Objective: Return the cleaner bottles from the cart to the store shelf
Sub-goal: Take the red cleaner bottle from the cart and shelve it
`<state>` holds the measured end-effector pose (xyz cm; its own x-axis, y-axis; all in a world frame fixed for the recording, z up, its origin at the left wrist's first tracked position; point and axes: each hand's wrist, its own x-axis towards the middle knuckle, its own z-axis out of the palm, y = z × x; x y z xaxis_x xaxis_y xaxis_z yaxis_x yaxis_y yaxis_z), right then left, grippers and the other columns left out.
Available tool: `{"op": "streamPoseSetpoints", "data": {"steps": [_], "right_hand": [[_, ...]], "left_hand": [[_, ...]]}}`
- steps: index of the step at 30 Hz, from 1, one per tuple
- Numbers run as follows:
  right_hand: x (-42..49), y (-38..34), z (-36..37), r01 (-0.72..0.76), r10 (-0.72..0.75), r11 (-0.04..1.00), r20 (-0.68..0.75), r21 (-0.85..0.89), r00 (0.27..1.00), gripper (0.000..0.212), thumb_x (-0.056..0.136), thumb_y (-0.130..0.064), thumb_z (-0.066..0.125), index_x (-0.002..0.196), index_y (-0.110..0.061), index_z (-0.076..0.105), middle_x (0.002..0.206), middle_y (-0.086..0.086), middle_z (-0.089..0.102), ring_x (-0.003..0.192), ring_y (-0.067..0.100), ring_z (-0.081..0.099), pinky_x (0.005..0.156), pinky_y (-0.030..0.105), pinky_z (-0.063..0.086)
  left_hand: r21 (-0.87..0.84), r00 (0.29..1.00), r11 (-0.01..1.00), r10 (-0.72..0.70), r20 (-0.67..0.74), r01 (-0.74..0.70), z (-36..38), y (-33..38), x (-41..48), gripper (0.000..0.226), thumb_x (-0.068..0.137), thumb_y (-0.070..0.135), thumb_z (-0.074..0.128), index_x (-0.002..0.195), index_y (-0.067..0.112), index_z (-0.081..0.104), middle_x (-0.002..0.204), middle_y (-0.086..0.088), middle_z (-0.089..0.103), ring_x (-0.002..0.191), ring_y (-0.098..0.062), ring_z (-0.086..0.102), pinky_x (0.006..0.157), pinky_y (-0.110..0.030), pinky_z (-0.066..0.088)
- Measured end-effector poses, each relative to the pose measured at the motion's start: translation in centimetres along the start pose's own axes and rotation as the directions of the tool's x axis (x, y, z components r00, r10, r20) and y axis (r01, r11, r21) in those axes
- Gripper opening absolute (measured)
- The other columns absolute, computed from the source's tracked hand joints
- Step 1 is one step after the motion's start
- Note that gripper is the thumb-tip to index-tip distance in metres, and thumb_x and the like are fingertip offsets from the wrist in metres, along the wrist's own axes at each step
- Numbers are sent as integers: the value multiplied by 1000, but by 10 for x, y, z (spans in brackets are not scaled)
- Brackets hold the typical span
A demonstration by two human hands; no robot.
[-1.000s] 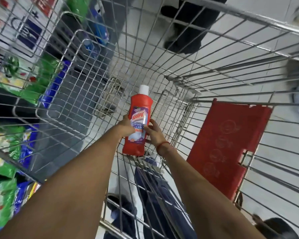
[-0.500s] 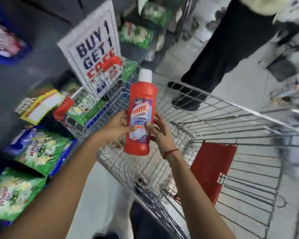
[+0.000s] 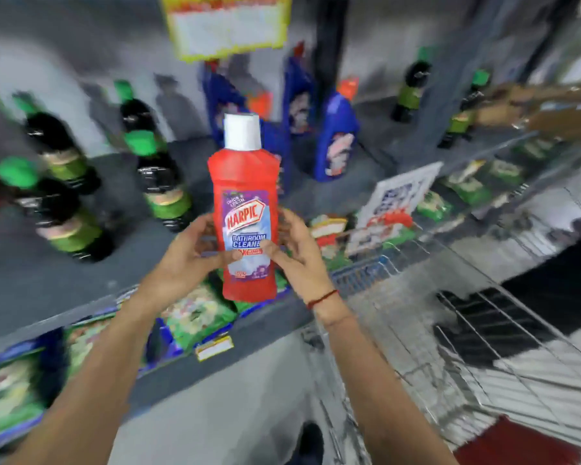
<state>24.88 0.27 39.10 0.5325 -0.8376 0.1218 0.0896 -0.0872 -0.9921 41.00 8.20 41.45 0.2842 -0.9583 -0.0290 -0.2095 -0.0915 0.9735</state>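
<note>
Bottle [image 3: 247,209] raised from cart to shelf [image 3: 47,280], upright, cap up

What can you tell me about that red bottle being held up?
The red bottle looks like glossy plastic, with a white cap on top and a purple-and-blue label reading "Harpic Bathroom Cleaner". It is upright, capped, held in the air in front of the grey shelf. The left hand and right hand grip its lower sides.
</note>
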Motion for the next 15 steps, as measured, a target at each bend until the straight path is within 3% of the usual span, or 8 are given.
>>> {"op": "streamPoseSetpoints", "data": {"steps": [2,4,6,7,9,12,15], "right_hand": [[7,-8,50,23,-23,1000,102,-6,995,51,82,8,59,122,-17,42,118,-3,52,93,-14,56,83,8,46],[11,-13,101,25,-26,1000,198,6,980,50,82,6,60,127,-7,42,124,8,55,98,-2,57,87,15,47],[13,-17,152,22,-25,1000,291,14,956,52,82,5,61,130,-2,42,130,18,54,102,11,55,90,19,46],[14,-18,177,27,-31,1000,332,17,943,52,82,5,61,129,-1,42,128,19,54,100,9,56,88,15,47],[15,-18,224,48,-58,998,410,34,910,47,82,5,61,125,-4,45,120,12,57,92,-1,58,82,11,49],[16,-14,289,66,-87,996,483,61,872,44,83,3,60,117,-20,44,115,3,55,95,4,57,82,14,50],[19,-4,343,89,-110,994,525,66,844,43,84,3,58,117,-20,44,114,0,56,92,-2,59,81,11,50]], "left_hand": [[5,993,1000,11,-120,-10,-48,-4,-29,42,74,-1,71,108,17,53,103,-6,63,91,-17,60,84,-36,51],[26,975,999,37,-219,-33,-93,-12,-57,42,72,3,73,108,14,54,99,-2,64,86,-7,61,80,-24,53],[76,942,996,65,-331,-42,-135,-21,-86,43,71,7,75,104,26,56,94,5,65,79,5,62,75,-12,52],[100,920,994,77,-383,-42,-155,-26,-100,46,71,7,76,102,33,54,92,9,65,77,8,61,72,-9,51],[135,877,990,91,-471,-31,-192,-38,-125,49,70,7,77,101,36,52,91,12,65,77,8,62,73,-9,50],[132,818,991,78,-570,-3,-240,-56,-152,51,70,9,78,105,35,51,90,12,65,80,-1,61,80,-19,50],[136,768,991,79,-635,11,-278,-70,-169,54,67,15,76,110,34,50,90,14,64,79,6,60,78,-14,50]]}}
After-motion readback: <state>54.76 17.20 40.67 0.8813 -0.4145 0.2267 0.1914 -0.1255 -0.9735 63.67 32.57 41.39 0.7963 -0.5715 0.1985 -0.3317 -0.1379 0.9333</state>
